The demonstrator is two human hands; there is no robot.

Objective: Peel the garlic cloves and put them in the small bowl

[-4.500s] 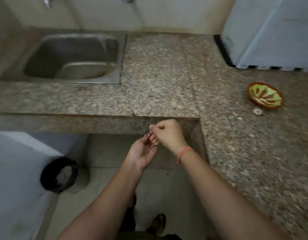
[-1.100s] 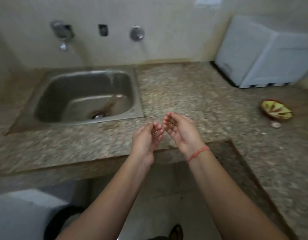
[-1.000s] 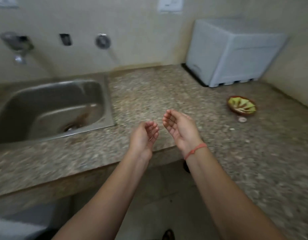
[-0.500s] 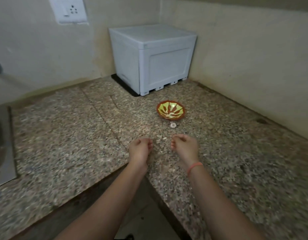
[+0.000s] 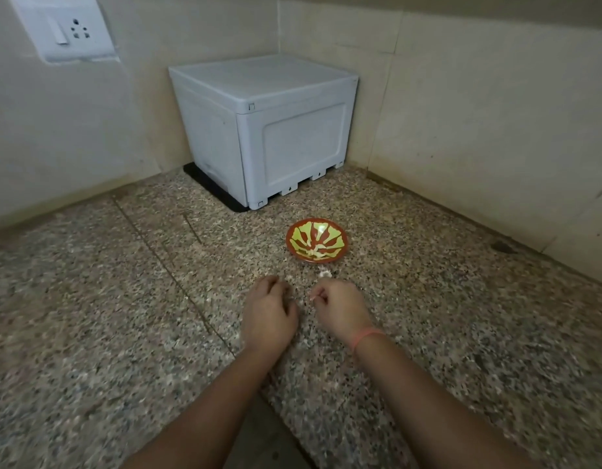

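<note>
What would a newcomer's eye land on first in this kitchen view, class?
The small round red-and-yellow patterned bowl stands out at the centre of the speckled granite counter. Behind it a boxy white plastic container fills the corner. Nearer, the left hand and right hand are curled side by side.

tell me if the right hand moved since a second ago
Yes. The right hand moved right: a second ago it was well left of the small bowl; now it is directly in front of the bowl, close to it.
</note>
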